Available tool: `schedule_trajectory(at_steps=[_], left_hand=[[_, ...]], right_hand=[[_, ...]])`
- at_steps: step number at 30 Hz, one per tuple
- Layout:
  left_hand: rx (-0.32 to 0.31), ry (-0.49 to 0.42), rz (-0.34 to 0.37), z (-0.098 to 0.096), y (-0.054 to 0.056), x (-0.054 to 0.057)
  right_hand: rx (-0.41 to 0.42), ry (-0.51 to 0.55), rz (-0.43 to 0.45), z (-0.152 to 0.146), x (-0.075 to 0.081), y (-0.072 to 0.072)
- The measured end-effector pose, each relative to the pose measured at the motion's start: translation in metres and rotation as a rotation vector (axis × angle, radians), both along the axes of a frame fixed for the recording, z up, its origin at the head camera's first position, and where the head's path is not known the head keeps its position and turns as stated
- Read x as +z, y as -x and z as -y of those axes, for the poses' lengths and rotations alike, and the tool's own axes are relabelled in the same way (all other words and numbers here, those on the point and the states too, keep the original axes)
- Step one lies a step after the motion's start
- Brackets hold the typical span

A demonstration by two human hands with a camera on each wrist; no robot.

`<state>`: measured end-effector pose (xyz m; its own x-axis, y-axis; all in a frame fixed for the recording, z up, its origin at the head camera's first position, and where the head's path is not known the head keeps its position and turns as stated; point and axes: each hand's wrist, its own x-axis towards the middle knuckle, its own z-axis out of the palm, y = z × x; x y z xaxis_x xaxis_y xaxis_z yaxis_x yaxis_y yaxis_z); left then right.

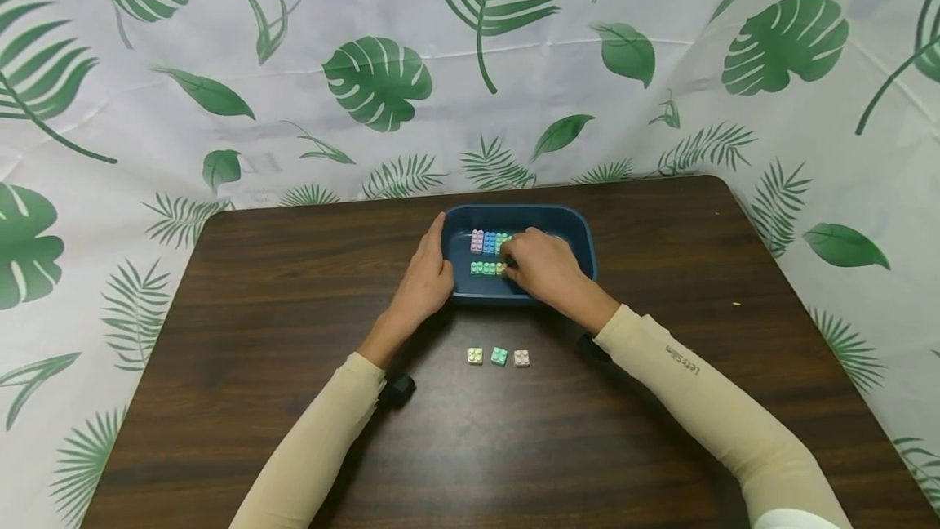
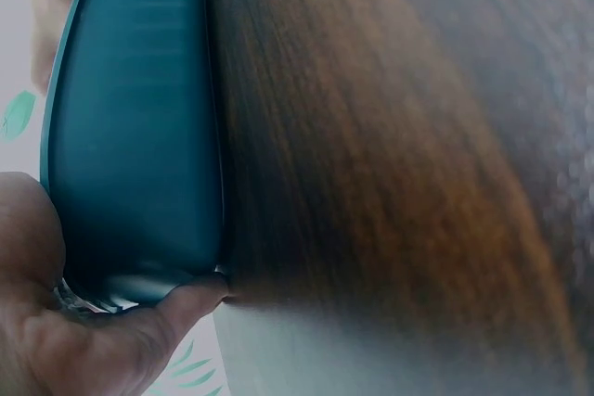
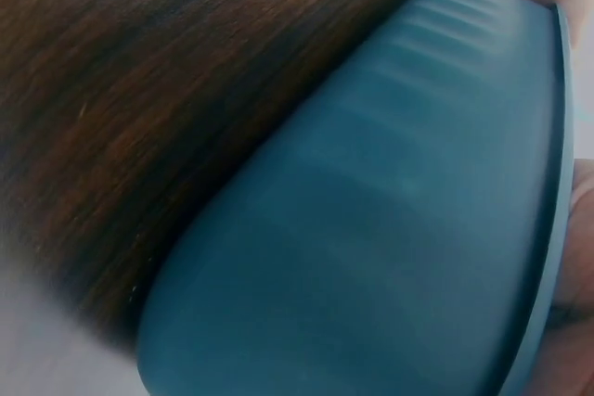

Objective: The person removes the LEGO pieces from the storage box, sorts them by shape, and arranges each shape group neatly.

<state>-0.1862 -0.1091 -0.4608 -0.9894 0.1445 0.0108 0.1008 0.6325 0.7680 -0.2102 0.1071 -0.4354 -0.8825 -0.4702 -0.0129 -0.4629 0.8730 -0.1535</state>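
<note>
A dark blue tray (image 1: 481,295) lies on the table toward its far edge. My left hand (image 1: 424,277) rests along its left end, fingers straight against the wall; in the left wrist view the thumb (image 2: 190,308) reaches the tray's lower corner. Inside, a back row holds pink (image 1: 477,241), blue (image 1: 489,242) and green bricks, and a front row of green bricks (image 1: 483,268) ends in a yellow one (image 1: 501,268). My right hand (image 1: 545,264) dips into the tray, thumb and fingers pinching at the right end of the rows. The pinched toy brick is mostly hidden by the fingers.
Three loose bricks lie on the table in front of the tray: yellow (image 1: 475,356), turquoise (image 1: 499,356) and pale pink (image 1: 521,358). A leaf-patterned cloth (image 1: 294,145) hangs behind the dark wooden table (image 1: 294,292).
</note>
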Motion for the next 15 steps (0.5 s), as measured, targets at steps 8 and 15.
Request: schedule_trajectory(at_steps=[8,15], left_hand=[[-0.012,-0.002,-0.002,0.0,0.001,-0.001],[-0.018,0.006,-0.003,0.001,0.003,-0.001]], right_hand=[[-0.033,0.006,-0.023,0.001,0.002,-0.003],[-0.084,0.008,-0.074,0.004,0.009,-0.015]])
